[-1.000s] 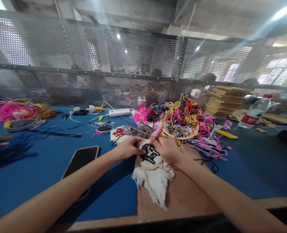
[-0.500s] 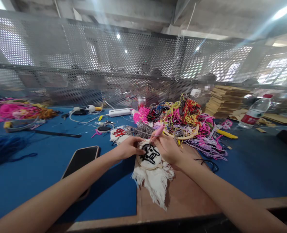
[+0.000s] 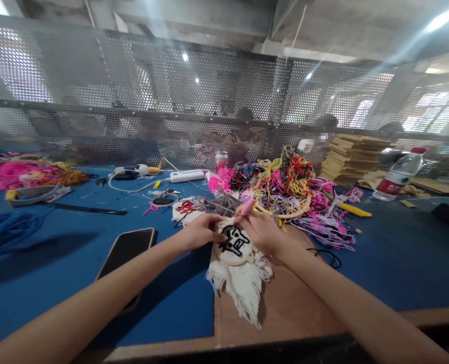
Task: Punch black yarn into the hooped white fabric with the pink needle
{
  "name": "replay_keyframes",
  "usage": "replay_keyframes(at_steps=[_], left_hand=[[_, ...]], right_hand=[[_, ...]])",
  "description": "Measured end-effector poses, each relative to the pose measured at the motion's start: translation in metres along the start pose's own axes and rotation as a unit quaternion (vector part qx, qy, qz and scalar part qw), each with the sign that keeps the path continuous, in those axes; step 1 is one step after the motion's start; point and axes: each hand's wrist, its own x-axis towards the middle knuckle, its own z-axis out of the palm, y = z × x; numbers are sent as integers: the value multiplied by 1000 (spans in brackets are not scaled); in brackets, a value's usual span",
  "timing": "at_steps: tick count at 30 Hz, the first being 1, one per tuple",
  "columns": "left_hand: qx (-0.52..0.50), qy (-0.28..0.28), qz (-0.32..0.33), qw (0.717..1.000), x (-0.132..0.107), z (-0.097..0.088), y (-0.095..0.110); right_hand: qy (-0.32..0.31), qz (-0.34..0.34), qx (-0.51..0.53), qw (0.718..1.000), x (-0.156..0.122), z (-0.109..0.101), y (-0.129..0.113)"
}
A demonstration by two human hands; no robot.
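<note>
My left hand (image 3: 201,231) grips the upper left rim of an embroidery hoop (image 3: 235,258), its thumb lying on the stretched white cloth. Black yarn loops (image 3: 235,238) form a face-like figure on that cloth. The cloth's frayed white end (image 3: 243,296) hangs below the hoop, over the brown board. In my right hand (image 3: 264,230) is a pink-handled punch needle (image 3: 248,206), held at the hoop's upper right edge. Its tip is hidden by the fingers. Just behind my left hand lies a white patch with red stitching (image 3: 186,207).
A heap of multicoloured yarn (image 3: 285,184) lies beyond the hoop. Left of my arm is a phone (image 3: 128,253); farther left is blue yarn (image 3: 10,225). A water bottle (image 3: 399,174) and stacked brown paper (image 3: 351,156) stand right. A perforated metal screen (image 3: 209,101) borders the back.
The blue yarn at the far left has shifted up and looks less blurred, with a shadow below it. My hands, the hoop and the punch needle stay almost in place.
</note>
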Motion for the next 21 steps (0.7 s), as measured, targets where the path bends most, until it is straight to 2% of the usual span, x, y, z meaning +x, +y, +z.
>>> replay_keyframes(at_steps=[4,11,15,21], left_hand=[[-17,-9,-1,1000,0,0,0],[5,-5,1,1000,-1,0,3],[13,-4,6,1000,-1,0,2],[39,12,25,999,-1,-1,0]], right_hand=[[15,-5,22,1000,-1,1,3],[2,-7,3,1000,0,2,2],[7,-30,14,999,1,2,2],[-47,-62,45,996,2,2,10]])
